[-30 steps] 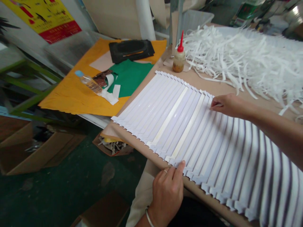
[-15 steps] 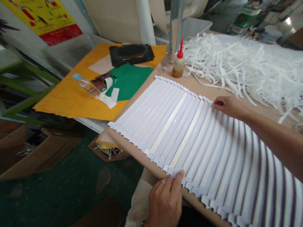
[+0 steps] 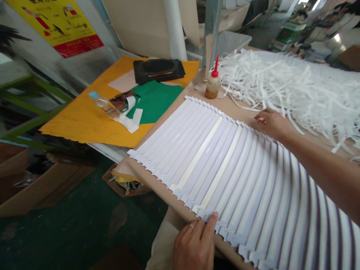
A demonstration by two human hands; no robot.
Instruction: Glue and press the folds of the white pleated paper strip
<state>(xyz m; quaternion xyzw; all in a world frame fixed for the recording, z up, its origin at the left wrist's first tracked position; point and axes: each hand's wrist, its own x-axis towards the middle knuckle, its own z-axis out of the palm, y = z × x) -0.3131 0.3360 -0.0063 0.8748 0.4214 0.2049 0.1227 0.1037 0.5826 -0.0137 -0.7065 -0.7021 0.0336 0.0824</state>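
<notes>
Head view: closest, the person's left hand is back-up at the tabletop's near edge, index finger stretched onto the ends of the white strips; whether it grips, I can't tell. The strips overlap side by side on the tabletop, long axes running away and rightward. Just by their far ends, the right hand hangs half-curled, a gap inside its fingers, seemingly empty. Beyond are a red-capped bottle and tangled white ribbons.
</notes>
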